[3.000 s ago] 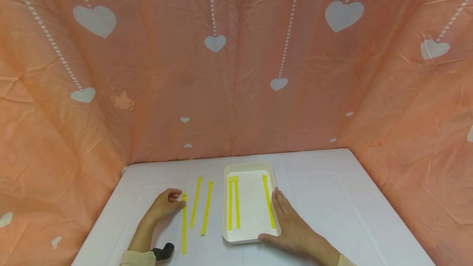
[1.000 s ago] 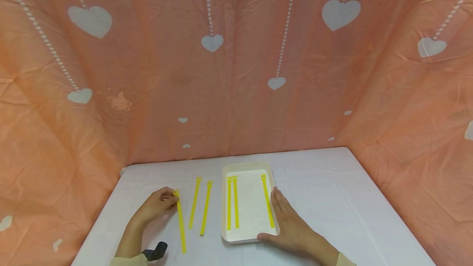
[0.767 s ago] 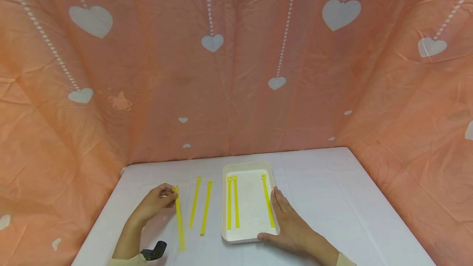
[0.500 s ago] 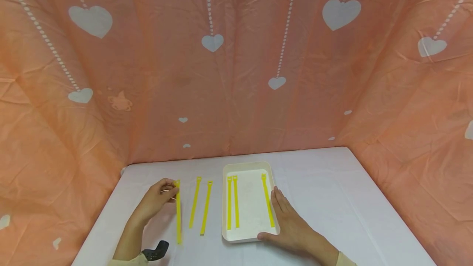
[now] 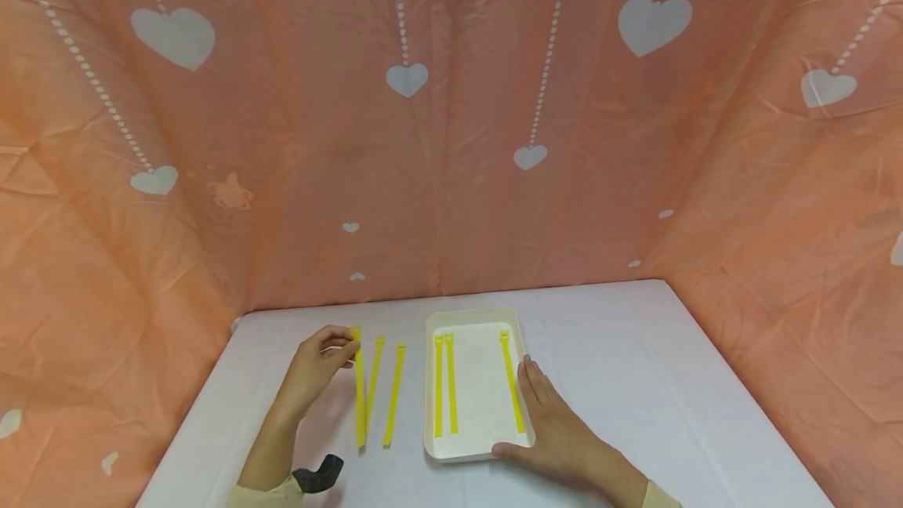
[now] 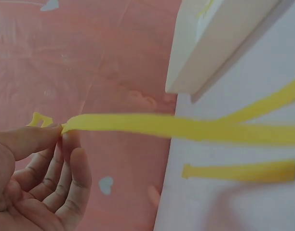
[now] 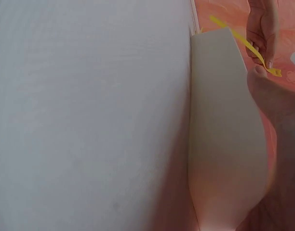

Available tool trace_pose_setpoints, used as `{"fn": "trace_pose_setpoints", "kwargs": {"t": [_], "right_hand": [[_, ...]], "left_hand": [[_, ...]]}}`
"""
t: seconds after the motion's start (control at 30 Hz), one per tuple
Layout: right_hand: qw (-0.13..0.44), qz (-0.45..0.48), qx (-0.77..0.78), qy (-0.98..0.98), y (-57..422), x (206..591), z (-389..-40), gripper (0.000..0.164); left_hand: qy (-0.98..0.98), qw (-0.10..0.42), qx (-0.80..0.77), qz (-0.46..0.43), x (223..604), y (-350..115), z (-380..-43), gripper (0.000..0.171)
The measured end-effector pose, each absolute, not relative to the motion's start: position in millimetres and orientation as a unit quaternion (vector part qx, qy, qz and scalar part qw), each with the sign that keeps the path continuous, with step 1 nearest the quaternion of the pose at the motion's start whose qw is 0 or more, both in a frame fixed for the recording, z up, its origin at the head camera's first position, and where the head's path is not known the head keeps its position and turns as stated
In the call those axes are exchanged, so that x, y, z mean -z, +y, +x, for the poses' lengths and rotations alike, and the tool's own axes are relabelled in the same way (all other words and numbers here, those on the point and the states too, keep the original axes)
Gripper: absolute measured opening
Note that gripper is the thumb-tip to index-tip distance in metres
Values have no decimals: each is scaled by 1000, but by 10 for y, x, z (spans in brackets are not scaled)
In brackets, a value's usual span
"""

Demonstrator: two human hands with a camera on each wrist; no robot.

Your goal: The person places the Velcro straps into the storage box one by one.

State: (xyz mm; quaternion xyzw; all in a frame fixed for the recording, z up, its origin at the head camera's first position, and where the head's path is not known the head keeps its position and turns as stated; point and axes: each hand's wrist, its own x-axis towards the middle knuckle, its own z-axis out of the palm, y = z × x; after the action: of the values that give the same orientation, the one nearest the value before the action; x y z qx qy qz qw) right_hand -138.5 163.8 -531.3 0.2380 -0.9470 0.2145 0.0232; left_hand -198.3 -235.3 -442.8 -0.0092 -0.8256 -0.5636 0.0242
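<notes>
My left hand (image 5: pixel 320 359) pinches a yellow hook-and-loop cable tie (image 5: pixel 360 398) near its slotted head, between thumb and fingertips. The strip hangs toward me, overlapping one of two other yellow ties in the head view; the second tie (image 5: pixel 394 398) lies just right of it. In the left wrist view the held tie (image 6: pixel 138 123) stretches out from the fingertips above the table. A white tray (image 5: pixel 480 457) holds three more ties, two at its left and one (image 5: pixel 513 382) at its right. My right hand (image 5: pixel 560 433) rests against the tray's near right corner, fingers straight along the side.
A white cloth covers the table (image 5: pixel 635 367). Peach curtains (image 5: pixel 451 202) with white hearts stand behind it and at both sides. A black device (image 5: pixel 319 474) is strapped at my left wrist, close over the table.
My left hand has picked up the leftmost tie from the table, drawn it left, then carried it away from me and right beside the other two. The right hand and tray stay put.
</notes>
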Motion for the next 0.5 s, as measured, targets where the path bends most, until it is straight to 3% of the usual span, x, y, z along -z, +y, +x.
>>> {"fn": "trace_pose_setpoints", "kwargs": {"t": [0.5], "right_hand": [[2, 234, -213, -948, 1634, 5320, -1407, 134]], "left_hand": [[-792, 21, 609, -32, 4292, -1996, -2066, 29]]}}
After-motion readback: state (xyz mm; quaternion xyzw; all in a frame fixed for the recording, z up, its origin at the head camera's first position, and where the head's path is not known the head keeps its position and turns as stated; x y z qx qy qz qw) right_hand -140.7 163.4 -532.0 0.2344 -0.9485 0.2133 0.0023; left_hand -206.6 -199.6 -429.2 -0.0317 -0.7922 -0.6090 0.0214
